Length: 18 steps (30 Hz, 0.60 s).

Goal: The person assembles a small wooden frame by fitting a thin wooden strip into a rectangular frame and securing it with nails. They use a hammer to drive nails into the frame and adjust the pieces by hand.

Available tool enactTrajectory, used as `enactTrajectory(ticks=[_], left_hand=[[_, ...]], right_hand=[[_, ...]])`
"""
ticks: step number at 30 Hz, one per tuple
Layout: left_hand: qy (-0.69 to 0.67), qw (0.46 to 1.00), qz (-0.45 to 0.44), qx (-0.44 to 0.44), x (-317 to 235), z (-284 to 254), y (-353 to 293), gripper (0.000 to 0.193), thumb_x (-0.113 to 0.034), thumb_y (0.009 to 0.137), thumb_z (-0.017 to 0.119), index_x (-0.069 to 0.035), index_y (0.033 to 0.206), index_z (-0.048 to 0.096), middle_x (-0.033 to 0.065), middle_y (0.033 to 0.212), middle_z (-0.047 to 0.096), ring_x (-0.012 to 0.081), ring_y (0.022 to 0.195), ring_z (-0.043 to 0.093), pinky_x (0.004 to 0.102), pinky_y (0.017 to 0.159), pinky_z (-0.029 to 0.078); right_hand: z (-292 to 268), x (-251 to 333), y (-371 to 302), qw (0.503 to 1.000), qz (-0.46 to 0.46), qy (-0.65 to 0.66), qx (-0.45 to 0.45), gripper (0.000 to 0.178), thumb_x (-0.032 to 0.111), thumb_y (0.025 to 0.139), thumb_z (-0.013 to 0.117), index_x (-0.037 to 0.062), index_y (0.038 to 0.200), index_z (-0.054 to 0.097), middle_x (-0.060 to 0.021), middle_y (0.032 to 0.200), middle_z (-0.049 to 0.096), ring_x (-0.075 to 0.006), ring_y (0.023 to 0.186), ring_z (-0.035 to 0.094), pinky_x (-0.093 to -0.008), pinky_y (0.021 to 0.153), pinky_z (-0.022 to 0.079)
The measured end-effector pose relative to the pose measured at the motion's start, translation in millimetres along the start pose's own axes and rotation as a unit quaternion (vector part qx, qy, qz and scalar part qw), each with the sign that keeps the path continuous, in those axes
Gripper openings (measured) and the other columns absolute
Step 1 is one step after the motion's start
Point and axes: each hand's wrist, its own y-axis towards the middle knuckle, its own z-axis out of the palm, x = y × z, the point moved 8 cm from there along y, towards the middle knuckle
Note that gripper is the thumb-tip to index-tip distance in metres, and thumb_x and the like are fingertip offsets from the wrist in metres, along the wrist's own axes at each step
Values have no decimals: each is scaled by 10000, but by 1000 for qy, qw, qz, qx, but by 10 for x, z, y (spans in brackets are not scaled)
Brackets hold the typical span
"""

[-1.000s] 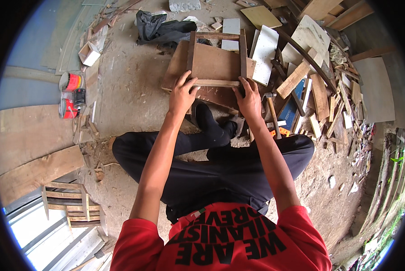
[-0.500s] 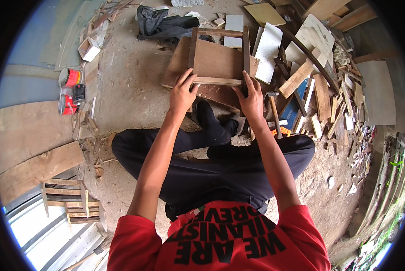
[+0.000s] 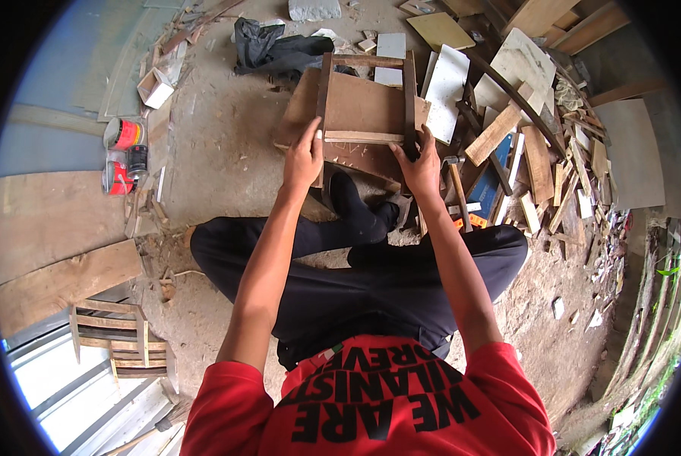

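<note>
A small wooden frame (image 3: 325, 95), made of two dark side pieces and two crossbars, stands between my hands over a brown wooden board (image 3: 364, 102). My left hand (image 3: 302, 161) closes on its left side piece, by the near crossbar (image 3: 363, 137). My right hand (image 3: 421, 163) grips the right side piece, with the thumb on the inner side and the fingers around the outside. Below the near crossbar lies a darker wooden surface (image 3: 367, 161), with small nail-like points sticking up. How the frame meets the board is partly hidden.
A hammer (image 3: 458, 186) leans right of my right hand, beside an orange tool (image 3: 473, 222). Scrap wood (image 3: 539, 163) piles up at the right. Black plastic (image 3: 279, 49) lies beyond the frame. Red cans (image 3: 118, 176) stand at the left, and a slatted wooden piece (image 3: 116, 334) is lower left.
My fingers have slid from the near corners of the frame to its outer sides. The frame has shifted slightly and tilted, so its near crossbar looks thinner.
</note>
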Motion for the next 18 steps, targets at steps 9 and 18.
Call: enactTrajectory(ticks=[9, 18], left_hand=[[-153, 978, -141, -14, 321, -36, -438, 312, -154, 993, 640, -7, 1267, 672, 139, 1222, 713, 203, 1132, 666, 309, 961, 509], [-55, 995, -77, -2, 264, -94, -344, 334, -211, 975, 653, -44, 1263, 659, 150, 1225, 708, 262, 1177, 658, 358, 1008, 483]], right_hand=[[-159, -253, -441, 997, 58, 16, 37, 448, 291, 965, 686, -90, 1198, 650, -310, 1193, 631, -423, 1145, 631, -445, 983, 494], [-150, -405, -443, 985, 111, 111, 71, 442, 336, 1006, 634, -58, 1202, 682, -245, 1186, 636, -348, 1090, 645, -404, 921, 514]])
